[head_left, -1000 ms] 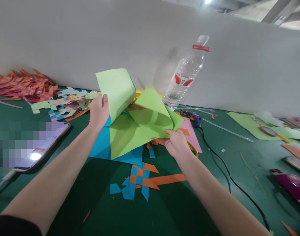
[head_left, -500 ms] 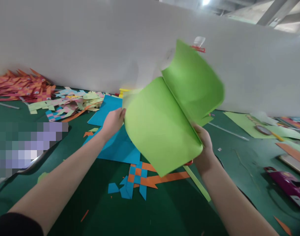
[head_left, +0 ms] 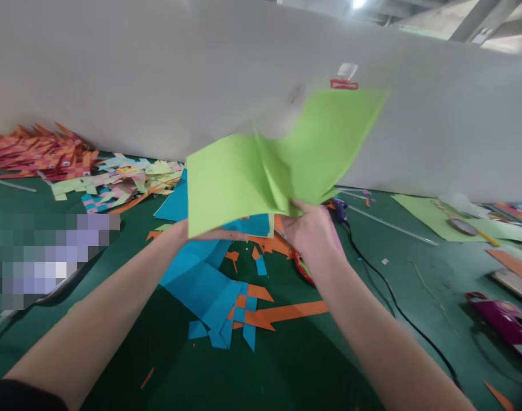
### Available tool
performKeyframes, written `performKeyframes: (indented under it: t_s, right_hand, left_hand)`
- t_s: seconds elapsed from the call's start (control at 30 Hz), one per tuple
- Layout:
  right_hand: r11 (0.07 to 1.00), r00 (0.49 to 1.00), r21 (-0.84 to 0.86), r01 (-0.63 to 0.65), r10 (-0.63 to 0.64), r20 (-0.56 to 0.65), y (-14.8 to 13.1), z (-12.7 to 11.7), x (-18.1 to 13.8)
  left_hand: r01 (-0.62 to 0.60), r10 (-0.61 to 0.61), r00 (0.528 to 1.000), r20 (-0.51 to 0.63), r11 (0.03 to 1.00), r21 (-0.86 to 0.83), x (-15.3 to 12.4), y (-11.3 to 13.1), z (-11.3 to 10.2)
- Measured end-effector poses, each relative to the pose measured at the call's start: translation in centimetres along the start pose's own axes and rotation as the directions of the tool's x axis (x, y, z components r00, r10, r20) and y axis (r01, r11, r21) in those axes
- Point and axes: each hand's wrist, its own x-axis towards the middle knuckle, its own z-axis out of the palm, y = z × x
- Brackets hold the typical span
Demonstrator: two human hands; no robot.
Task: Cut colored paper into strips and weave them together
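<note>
Green paper (head_left: 230, 185): raised above the table (head_left: 286, 371), its right part bent upward.
Right hand (head_left: 307, 227): grip pinching the paper's lower edge.
Left hand (head_left: 222, 234): beneath the paper, mostly hidden; I can't tell its grip.
Woven piece (head_left: 240, 314): blue-and-orange, on the table.

Raised green paper (head_left: 282, 177) bars the bottle's (head_left: 347, 71) front.

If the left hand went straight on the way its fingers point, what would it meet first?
Probably the right hand, gripping the bent bright green paper sheet; the left hand points toward it below that sheet's edge, though depth is unclear.
</note>
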Motion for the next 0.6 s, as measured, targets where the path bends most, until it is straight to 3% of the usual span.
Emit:
performKeyframes:
  t_s: [0.07,0.13,0.2,0.27,0.37,0.43,0.47,0.53,0.6]
  right_hand:
    - [1.0,0.999,0.015,0.0,0.0,0.041,1.4,1.4,-0.2]
    - [0.999,0.997,0.046,0.015,-0.018,0.071,2.9,2.6,-0.4]
    - [0.997,0.996,0.071,-0.01,0.004,0.084,4.3,3.5,-0.4]
    - [0.996,0.996,0.031,-0.088,0.088,-0.004,5.7,4.2,-0.4]
    - [0.987,0.986,-0.014,-0.162,0.162,-0.038,7.2,5.1,-0.3]
    - [0.976,0.977,-0.05,-0.213,0.213,-0.014,7.8,5.4,-0.1]
    - [0.967,0.969,-0.074,-0.246,0.247,0.006,8.0,5.5,-0.1]
    - [0.938,0.942,-0.134,-0.319,0.329,0.062,8.0,5.5,0.0]
    - [0.892,0.893,-0.214,-0.398,0.431,0.134,7.6,5.2,0.1]
  left_hand:
    - [0.037,-0.014,0.978,0.209,0.994,-0.103,0.0,0.1,-1.5]
    - [0.139,-0.07,0.923,0.377,0.977,-0.159,0.1,0.1,-2.9]
    - [0.243,-0.165,0.892,0.422,0.96,-0.14,0.0,0.1,-3.9]
    - [0.312,-0.208,0.854,0.476,0.938,-0.149,-0.1,0.6,-4.6]
    - [0.279,-0.108,0.798,0.592,0.938,-0.206,-0.4,1.9,-5.1]
    - [0.209,-0.028,0.823,0.567,0.943,-0.257,-0.5,2.6,-5.1]
    - [0.167,-0.007,0.867,0.499,0.947,-0.276,-0.5,2.8,-5.0]
    - [0.067,0.005,0.956,0.294,0.97,-0.232,-0.2,2.3,-4.6]
    - [-0.017,0.018,0.999,0.049,1.0,-0.019,0.2,0.8,-4.1]
